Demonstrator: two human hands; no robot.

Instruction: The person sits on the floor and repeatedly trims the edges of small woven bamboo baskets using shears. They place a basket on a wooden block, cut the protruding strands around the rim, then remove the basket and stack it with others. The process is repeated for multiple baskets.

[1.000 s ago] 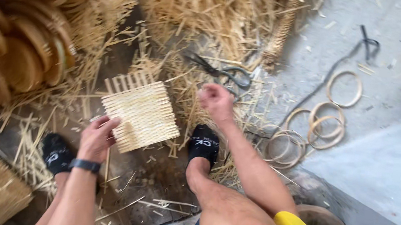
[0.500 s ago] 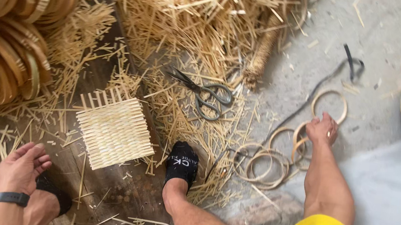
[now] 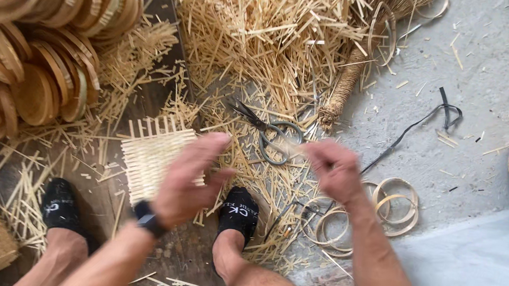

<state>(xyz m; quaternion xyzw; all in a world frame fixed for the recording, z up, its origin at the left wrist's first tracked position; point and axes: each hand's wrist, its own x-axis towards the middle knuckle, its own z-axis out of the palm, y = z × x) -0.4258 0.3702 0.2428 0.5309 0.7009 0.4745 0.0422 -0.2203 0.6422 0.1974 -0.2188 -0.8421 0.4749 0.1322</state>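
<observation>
In the middle of the frame we see a small square woven mat [image 3: 151, 153] of pale strips lying flat on the dark floor [image 3: 182, 261], its loose ends sticking out at the top edge. Our left hand [image 3: 191, 177] hangs over the mat's right side, blurred, fingers spread and holding nothing we can make out. Our right hand [image 3: 332, 169] is to the right of centre, fingers curled together; it is too blurred to tell whether it pinches a strip. Between and just above the hands lie scissors [image 3: 271, 133] on scattered straw. Beyond them, at upper centre, a big heap of cut strips [image 3: 266, 31] covers the floor, with a bound bundle [image 3: 343, 89] along its right edge. Thin hoops [image 3: 396, 208] lie at lower right of the right hand. Stacked round baskets [image 3: 39, 32] fill the upper left. Black-socked feet [image 3: 237, 214] stand below the mat.
</observation>
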